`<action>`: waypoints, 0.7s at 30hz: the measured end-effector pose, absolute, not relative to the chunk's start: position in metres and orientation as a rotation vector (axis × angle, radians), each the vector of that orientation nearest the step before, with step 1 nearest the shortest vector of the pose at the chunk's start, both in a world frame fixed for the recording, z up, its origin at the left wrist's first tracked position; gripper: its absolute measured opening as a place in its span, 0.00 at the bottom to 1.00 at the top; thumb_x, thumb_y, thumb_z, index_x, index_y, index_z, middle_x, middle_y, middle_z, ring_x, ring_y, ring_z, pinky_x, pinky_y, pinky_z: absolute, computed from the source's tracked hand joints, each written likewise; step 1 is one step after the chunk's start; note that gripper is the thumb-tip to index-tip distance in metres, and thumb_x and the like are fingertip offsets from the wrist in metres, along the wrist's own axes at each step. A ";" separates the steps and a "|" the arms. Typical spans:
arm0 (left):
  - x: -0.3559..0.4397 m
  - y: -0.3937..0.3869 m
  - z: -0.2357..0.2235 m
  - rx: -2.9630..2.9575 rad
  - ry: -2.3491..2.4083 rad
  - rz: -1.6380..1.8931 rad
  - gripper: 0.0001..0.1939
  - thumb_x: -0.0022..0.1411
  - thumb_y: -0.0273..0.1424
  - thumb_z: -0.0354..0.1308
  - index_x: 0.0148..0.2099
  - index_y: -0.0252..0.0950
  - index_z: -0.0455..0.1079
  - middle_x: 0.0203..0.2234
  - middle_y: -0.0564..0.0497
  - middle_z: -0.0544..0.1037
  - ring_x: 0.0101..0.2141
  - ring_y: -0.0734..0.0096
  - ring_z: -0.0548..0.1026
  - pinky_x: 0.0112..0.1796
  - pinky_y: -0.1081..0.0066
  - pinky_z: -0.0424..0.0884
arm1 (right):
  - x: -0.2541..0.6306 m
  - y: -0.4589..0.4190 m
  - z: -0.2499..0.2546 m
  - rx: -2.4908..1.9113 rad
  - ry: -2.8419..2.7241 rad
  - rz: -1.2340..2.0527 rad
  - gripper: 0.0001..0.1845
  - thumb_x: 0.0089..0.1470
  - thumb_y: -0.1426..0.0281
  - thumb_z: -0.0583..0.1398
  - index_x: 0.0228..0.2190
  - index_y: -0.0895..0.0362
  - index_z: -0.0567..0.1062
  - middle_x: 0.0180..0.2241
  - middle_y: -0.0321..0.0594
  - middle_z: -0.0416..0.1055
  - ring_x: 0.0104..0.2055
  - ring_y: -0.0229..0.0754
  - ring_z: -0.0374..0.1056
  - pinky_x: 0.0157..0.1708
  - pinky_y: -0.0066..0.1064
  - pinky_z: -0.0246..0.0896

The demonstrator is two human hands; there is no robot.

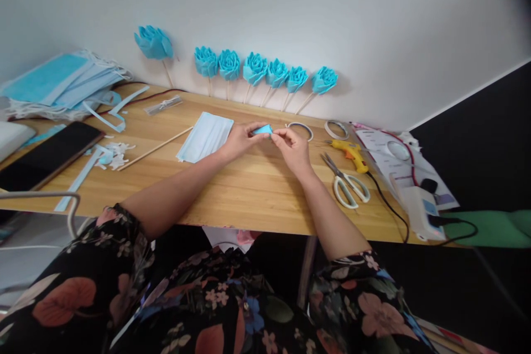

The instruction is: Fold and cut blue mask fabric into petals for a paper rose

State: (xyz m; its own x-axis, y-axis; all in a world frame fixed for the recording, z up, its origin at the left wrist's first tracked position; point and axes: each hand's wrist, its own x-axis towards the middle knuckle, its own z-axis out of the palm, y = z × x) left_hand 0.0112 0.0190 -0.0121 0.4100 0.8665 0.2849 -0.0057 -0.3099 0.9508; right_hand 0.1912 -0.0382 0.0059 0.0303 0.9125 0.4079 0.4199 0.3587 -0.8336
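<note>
A small folded piece of blue mask fabric (263,129) is held between both hands above the middle of the table. My left hand (241,141) pinches its left part with the fingers closed. At its right end, the thumb and fingertips of my right hand (293,148) are closed on the same piece. Beside my left hand lies a pale blue face mask (206,135), flat on the wood. A wooden stick (160,146) rests to the left of that mask. Just behind my right hand lies a roll of tape (302,130).
Several blue fabric flowers on sticks (255,68) lean against the wall. To the right are scissors (345,181), a yellow glue gun (350,154), another tape roll (337,130) and a power strip (417,211). To the left are stacked masks (62,82), a phone (47,155) and scraps (114,154).
</note>
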 end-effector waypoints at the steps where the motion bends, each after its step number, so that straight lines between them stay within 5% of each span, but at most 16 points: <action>1: 0.011 0.019 -0.011 1.619 0.752 1.061 0.33 0.54 0.51 0.68 0.52 0.30 0.78 0.47 0.40 0.82 0.44 0.61 0.78 0.47 0.65 0.71 | 0.192 -0.039 0.006 -1.212 -1.577 0.619 0.15 0.57 0.56 0.62 0.34 0.54 0.79 0.31 0.37 0.78 0.33 0.40 0.72 0.38 0.34 0.70; 6: 0.009 0.015 -0.003 1.492 0.674 0.995 0.35 0.54 0.58 0.64 0.47 0.30 0.78 0.36 0.46 0.82 0.31 0.72 0.74 0.37 0.71 0.70 | 0.194 -0.039 0.006 -1.137 -1.571 0.773 0.19 0.56 0.53 0.63 0.42 0.52 0.79 0.37 0.38 0.79 0.37 0.40 0.74 0.36 0.32 0.72; 14: 0.006 0.013 0.002 1.494 0.613 0.980 0.29 0.57 0.57 0.63 0.40 0.33 0.78 0.28 0.49 0.78 0.30 0.72 0.73 0.37 0.70 0.69 | 0.194 -0.034 0.000 -1.173 -1.611 0.754 0.22 0.52 0.57 0.66 0.47 0.53 0.79 0.30 0.33 0.76 0.28 0.35 0.68 0.31 0.30 0.67; 21: 0.008 0.017 -0.005 1.456 0.683 0.959 0.32 0.54 0.56 0.66 0.47 0.32 0.79 0.37 0.45 0.81 0.36 0.69 0.75 0.35 0.71 0.69 | 0.193 -0.037 0.004 -1.256 -1.627 0.637 0.12 0.53 0.59 0.64 0.34 0.54 0.80 0.29 0.35 0.77 0.29 0.37 0.69 0.33 0.30 0.66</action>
State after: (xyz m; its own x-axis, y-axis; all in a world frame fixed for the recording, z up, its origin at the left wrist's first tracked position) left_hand 0.0084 0.0167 -0.0048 0.4874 0.8568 0.1683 -0.1208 -0.1247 0.9848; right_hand 0.1928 -0.0370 0.0042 -0.0208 0.9310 0.3644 0.4363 0.3364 -0.8345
